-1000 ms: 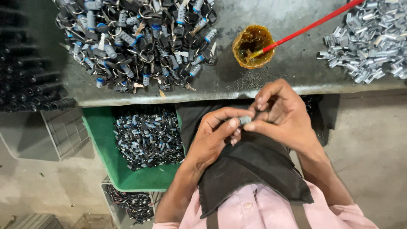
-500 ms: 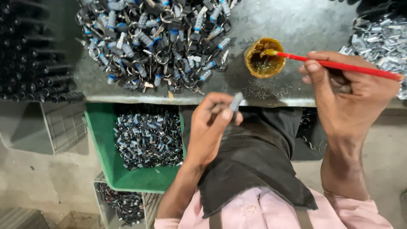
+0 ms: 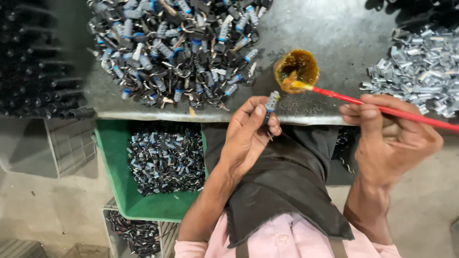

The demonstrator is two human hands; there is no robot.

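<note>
- While I am holding the brush (image 3: 382, 109) tip at the paste pot's (image 3: 296, 70) six o'clock, paste could be dripping onto the table (image 3: 344, 38), judging by the loaded bristles.
- My left hand (image 3: 248, 138) is pinching the small cylinder (image 3: 271, 102) upright at the table's edge.
- My right hand (image 3: 392, 138) is closing around the brush, probably firmly.

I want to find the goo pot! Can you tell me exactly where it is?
Look at the grey workbench, between the dark parts pile and the shiny metal clips. The small round pot is amber-yellow, with the red brush tip dipped in.
</note>
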